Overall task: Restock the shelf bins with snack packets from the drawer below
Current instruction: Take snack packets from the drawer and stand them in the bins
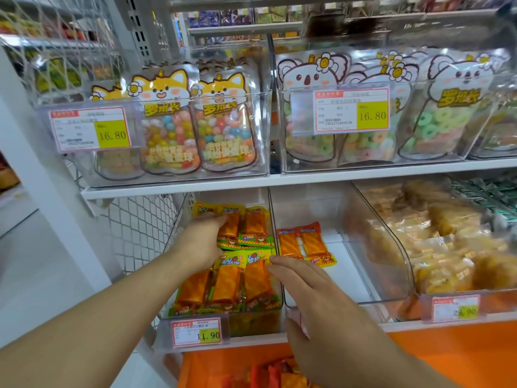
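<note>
The person stood at a shop shelf with both bare arms stretched forward. The left hand (202, 242) was inside the clear bin on the left (277, 317), lying on the orange snack packets (232, 281) there, with its fingertips over the packets at the back; I could not tell if it was grasping one or just pressing down. That bin was nearly full, with packets in rows from front to back. The right hand (307, 287) was released, its fingers straight and together, with the fingertips touching the yellow end of a front packet by the wall between the two bins. Its thumb hung down in front of the bin's front edge. The middle bin (355, 299) just beside it held only two orange packets (306, 243), lying flat near the back. The bin on the right (402, 264) was piled high with pale yellow snacks (436, 247). A price tag reading 11.90 (197, 333) was clipped to the front of the left bin. Below the shelf, an orange drawer (447, 357) stood open, and more red and orange packets (274, 373) showed inside it. On the shelf above, clear boxes held bags of round colourful sweets with fox faces (193, 127) and bags of ring sweets with koala faces (363, 119), each box tagged 16.80.
</note>
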`<state>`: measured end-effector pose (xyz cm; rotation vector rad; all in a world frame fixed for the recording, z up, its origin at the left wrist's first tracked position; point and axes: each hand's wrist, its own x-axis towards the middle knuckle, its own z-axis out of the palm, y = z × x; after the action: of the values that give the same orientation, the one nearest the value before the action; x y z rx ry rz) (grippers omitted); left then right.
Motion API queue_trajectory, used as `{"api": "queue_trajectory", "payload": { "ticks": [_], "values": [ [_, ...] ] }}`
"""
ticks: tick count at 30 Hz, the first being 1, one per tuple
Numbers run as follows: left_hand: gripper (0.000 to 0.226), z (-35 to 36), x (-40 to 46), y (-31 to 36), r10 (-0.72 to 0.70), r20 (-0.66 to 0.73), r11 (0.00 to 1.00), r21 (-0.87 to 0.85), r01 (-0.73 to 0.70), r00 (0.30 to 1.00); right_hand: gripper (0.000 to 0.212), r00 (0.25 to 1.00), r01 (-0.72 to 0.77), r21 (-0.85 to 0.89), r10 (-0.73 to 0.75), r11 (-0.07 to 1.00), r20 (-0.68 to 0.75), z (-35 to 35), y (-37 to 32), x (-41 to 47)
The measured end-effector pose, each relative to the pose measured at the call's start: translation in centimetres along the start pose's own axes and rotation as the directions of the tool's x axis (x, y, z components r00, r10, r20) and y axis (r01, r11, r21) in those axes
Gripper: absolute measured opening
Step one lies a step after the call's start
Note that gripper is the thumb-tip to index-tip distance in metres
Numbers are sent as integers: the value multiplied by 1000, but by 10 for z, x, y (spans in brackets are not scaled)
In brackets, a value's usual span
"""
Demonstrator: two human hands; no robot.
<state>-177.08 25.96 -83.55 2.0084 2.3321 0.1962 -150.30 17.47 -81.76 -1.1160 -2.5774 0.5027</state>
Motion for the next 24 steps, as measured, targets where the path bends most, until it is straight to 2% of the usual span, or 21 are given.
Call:
{"api": "queue_trajectory", "payload": {
  "ticks": [6, 11, 14, 17, 22, 24],
  "values": [
    [79, 6, -4, -4, -4, -1, 997, 72, 4, 1000, 75, 1000, 10, -9, -10, 1000, -14, 1, 1, -2],
    [86, -1, -7, -3, 3, 39, 1000, -15, -2, 999, 79, 1000, 27, -4, -27, 1000, -5, -2, 4, -6],
    [85, -6, -25, 5, 35, 18, 988, -152, -32, 999, 74, 1000, 3, 21, -3, 1000, 3, -7, 7, -14],
    [74, -12, -62, 21, 53, -66, 944, -322, -72, 996, 66, 1000, -15, 46, 16, 999, -19, -10, 11, -29],
    [39, -15, -151, 69, 82, -372, 833, -484, -269, 925, 52, 998, -63, 58, 65, 996, -23, -20, 17, -70],
    [28, -10, -186, 91, 63, -392, 754, -584, -302, 918, 45, 993, -112, 77, 114, 991, -20, -22, 21, -91]
  ]
}}
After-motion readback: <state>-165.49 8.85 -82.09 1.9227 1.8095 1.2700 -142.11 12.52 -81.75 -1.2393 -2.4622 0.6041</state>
